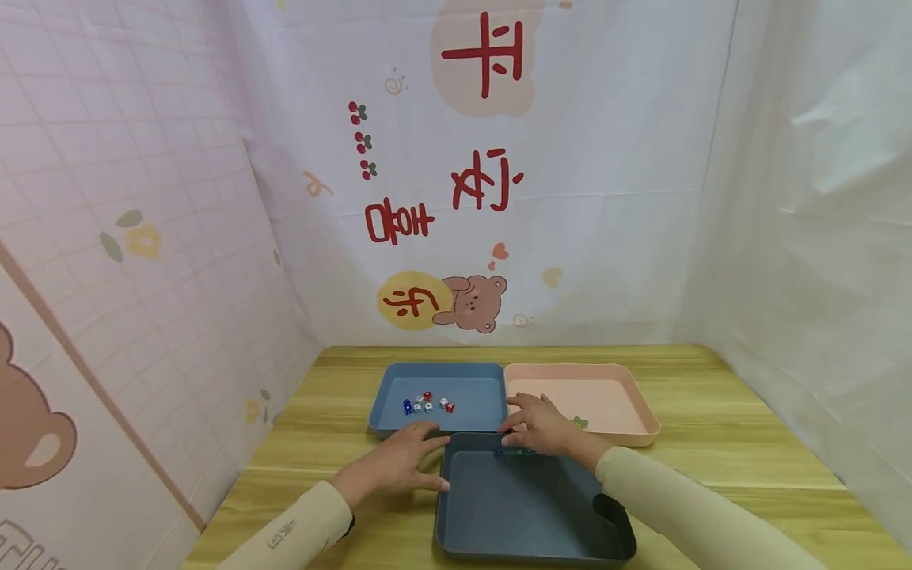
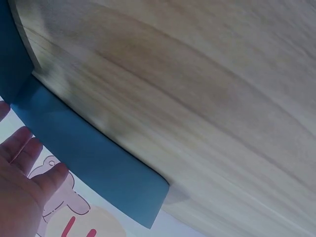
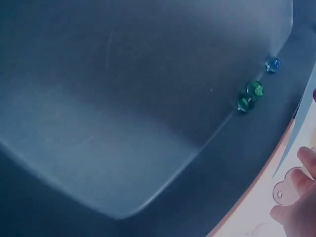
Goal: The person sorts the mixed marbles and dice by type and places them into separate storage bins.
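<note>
My left hand (image 1: 402, 461) is at the left rim of a dark grey tray (image 1: 527, 511), fingers spread and thumb tip at the rim. Nothing is in its grasp. In the left wrist view its fingers (image 2: 52, 178) appear near a blue tray wall (image 2: 94, 148). Over the dark tray's far edge hovers my right hand (image 1: 539, 426), loosely bent and holding nothing visible. Beneath it, two green glass marbles (image 3: 255, 89) touch or nearly touch along the tray's far inner edge. A blue marble (image 3: 272, 64) lies a little apart from them.
Behind the dark tray stand a blue tray (image 1: 470, 384) with several blue, white and red dice (image 1: 428, 408), and a pink tray (image 1: 570, 384) with green marbles (image 1: 580, 423) near its front wall. All sit on a wood-grain table (image 1: 741, 443) against a printed white curtain (image 1: 606, 237).
</note>
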Tool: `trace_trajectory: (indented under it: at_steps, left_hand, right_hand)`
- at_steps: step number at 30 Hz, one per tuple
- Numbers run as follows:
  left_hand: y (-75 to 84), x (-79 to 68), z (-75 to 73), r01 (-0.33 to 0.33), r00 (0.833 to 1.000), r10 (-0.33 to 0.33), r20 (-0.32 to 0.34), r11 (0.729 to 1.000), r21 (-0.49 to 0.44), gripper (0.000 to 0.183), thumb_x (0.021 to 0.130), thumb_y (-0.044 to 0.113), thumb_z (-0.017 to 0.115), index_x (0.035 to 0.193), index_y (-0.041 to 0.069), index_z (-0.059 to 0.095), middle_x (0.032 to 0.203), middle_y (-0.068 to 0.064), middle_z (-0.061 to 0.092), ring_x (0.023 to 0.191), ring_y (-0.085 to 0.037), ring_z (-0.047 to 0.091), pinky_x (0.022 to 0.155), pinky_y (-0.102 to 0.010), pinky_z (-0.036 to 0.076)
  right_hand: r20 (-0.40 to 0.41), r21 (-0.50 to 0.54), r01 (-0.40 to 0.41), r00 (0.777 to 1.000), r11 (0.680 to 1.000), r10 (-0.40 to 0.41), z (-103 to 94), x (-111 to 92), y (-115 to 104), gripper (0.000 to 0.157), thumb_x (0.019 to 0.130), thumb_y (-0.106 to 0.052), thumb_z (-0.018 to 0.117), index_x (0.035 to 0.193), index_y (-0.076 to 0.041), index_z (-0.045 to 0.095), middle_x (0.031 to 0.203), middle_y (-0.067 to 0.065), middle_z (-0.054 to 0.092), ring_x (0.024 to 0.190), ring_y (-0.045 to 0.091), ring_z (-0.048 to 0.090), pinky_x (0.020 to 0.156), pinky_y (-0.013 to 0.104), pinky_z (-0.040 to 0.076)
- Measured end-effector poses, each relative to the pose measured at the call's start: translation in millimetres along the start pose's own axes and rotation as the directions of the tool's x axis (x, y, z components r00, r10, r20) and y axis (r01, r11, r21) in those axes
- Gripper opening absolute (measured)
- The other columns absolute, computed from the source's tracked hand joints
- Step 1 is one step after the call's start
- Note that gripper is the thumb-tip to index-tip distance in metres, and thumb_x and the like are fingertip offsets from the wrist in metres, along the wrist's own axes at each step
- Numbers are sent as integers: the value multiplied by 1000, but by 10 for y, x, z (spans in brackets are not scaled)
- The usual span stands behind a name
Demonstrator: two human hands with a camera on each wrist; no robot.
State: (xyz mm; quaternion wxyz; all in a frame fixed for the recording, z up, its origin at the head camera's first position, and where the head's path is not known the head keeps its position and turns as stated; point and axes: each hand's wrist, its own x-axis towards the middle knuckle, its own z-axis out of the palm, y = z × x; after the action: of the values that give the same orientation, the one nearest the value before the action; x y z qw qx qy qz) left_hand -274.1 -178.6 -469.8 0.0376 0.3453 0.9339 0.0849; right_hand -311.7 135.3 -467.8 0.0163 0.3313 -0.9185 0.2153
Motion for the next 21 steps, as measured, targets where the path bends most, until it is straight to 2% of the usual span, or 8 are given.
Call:
trace_trajectory:
  at_steps: [5, 13, 21]
  left_hand:
    - [-11, 2, 14, -2, 1000, 2, 0, 1000, 5, 83, 86, 68, 61, 148, 15, 49, 152, -14, 39, 140, -34, 36, 112, -52, 32]
    - [-19, 20, 39, -5, 1000, 5, -3, 1000, 19, 83, 86, 69, 60, 149, 17, 48, 152, -13, 39, 140, -33, 35, 113, -52, 31]
    - [-11, 15, 30, 4, 1000, -4, -1, 1000, 25, 84, 85, 70, 60, 149, 17, 48, 152, -12, 38, 141, -32, 34, 113, -52, 30]
  right_hand:
    - [40, -6, -20, 999, 1000, 20, 71, 29, -16, 18, 88, -30, 76, 102, -19, 80, 143, 24, 50, 139, 48, 33, 104, 77, 14]
    - [11, -93, -17, 1000, 995, 18, 188, -8, -14, 16, 85, -30, 79, 98, -23, 80, 148, 24, 44, 142, 47, 27, 105, 77, 11]
    - [-26, -191, 23, 999, 981, -28, 294, -46, 14, 13, 81, -32, 82, 92, -26, 79, 149, 23, 43, 142, 46, 27, 105, 77, 12]
